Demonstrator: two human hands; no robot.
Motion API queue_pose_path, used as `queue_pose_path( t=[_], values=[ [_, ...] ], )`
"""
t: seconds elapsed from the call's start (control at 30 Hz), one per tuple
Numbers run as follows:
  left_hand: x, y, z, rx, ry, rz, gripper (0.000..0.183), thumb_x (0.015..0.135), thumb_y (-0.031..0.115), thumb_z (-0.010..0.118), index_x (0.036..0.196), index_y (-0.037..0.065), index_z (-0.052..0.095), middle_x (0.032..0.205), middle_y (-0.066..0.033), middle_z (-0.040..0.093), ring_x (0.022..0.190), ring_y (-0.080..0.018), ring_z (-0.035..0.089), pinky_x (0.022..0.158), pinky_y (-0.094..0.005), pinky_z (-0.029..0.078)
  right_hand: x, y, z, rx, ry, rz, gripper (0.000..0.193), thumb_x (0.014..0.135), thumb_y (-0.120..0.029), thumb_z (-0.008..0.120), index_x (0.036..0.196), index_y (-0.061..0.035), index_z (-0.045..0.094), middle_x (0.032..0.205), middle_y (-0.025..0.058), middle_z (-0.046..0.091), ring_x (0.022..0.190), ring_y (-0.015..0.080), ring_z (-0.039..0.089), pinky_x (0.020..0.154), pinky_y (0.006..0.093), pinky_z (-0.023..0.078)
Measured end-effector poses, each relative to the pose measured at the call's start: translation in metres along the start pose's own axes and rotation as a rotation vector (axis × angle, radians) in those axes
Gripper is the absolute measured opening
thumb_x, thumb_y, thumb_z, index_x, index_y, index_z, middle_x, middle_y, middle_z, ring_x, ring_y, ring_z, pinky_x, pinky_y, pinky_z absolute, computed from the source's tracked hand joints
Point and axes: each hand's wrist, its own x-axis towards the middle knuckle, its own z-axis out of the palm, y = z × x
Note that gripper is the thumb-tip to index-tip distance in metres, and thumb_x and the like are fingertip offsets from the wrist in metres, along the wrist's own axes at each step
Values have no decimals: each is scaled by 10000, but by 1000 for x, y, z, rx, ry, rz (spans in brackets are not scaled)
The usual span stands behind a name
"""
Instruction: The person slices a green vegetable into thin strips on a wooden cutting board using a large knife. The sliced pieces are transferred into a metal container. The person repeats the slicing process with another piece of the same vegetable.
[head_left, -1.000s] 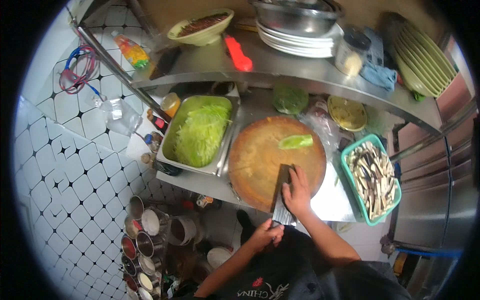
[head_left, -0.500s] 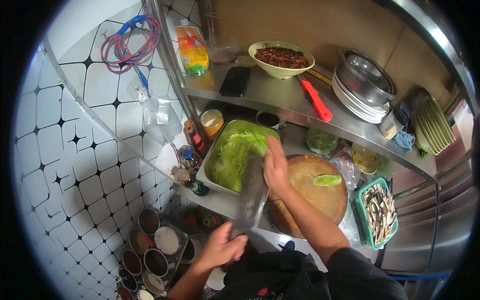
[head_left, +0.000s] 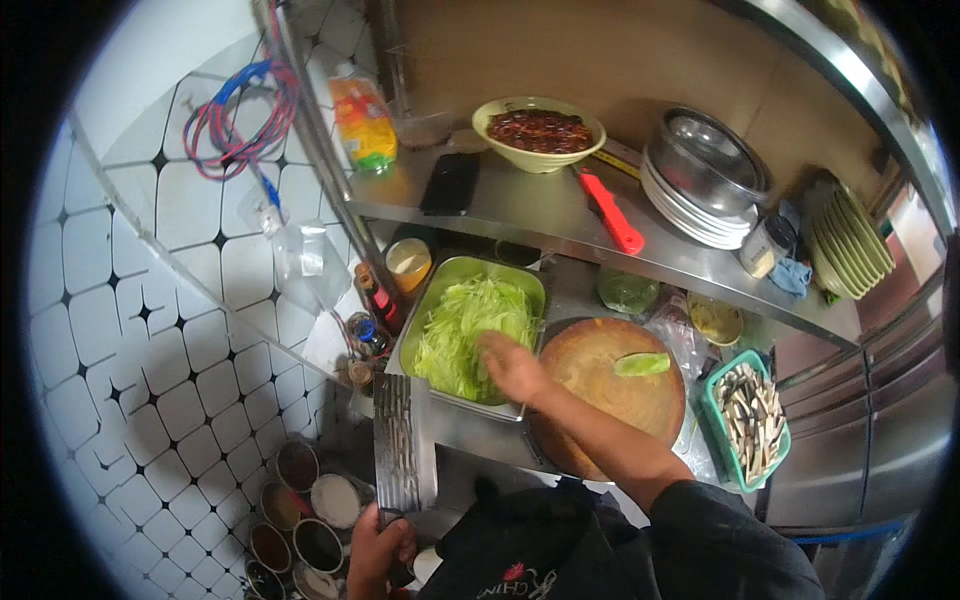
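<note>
My left hand grips the handle of a cleaver. Its broad, rectangular metal blade stands up beside the near left corner of a steel tray and shows streaky marks. Pale green vegetable shreds are heaped inside the tray. Over the heap's right side is my right hand, fingers extended and touching the shreds, with the tips partly lost among them. Right of the tray lies a round wooden chopping board, with one piece of green vegetable on it.
A teal basket of sliced mushrooms stands right of the board. Bottles and a jar line the tray's left. Above, a steel shelf holds a bowl, a red-handled tool and stacked plates. Several containers sit low left.
The cleaver has moved from above the tray down and left with my left hand. My right hand has moved from beside the blade down onto the shreds. The view has shifted slightly.
</note>
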Motion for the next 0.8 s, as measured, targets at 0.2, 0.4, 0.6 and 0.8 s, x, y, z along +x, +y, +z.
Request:
queue_pose_path(
  t=[0.2, 0.4, 0.6, 0.8],
  values=[
    [-5, 9, 25, 220, 50, 80, 236, 900, 115, 650, 1063, -5, 527, 668, -44, 550, 517, -136, 519, 482, -296, 426, 22, -47, -44, 114, 80, -96, 324, 880, -42, 581, 1190, 22, 647, 1223, 241, 648, 1149, 410, 613, 1017, 434, 492],
    [0, 10, 80, 732, 28, 130, 221, 867, 157, 696, 966, -2, 580, 683, -75, 566, 578, -168, 565, 553, -327, 452, -26, 72, -112, -181, 176, 41, 338, 824, -100, 629, 1150, -57, 708, 1098, 225, 699, 1006, 409, 667, 928, 473, 538],
    [57, -23, 131, 1020, -261, 269, 239, 863, 200, 694, 970, 4, 609, 767, -128, 602, 729, -252, 616, 684, -381, 485, -118, 119, -225, -657, -168, 359, 568, 774, -224, 732, 1320, -119, 619, 1358, 162, 598, 1277, 392, 527, 1039, 459, 461],
    [101, -45, 180, 1184, -330, 201, 277, 882, 230, 679, 1060, 20, 644, 825, -178, 638, 763, -298, 634, 727, -411, 505, -182, 99, -220, -438, -268, 404, 655, 794, -242, 772, 1404, -143, 555, 1400, 150, 546, 1310, 375, 499, 1104, 445, 414]
  ],
)
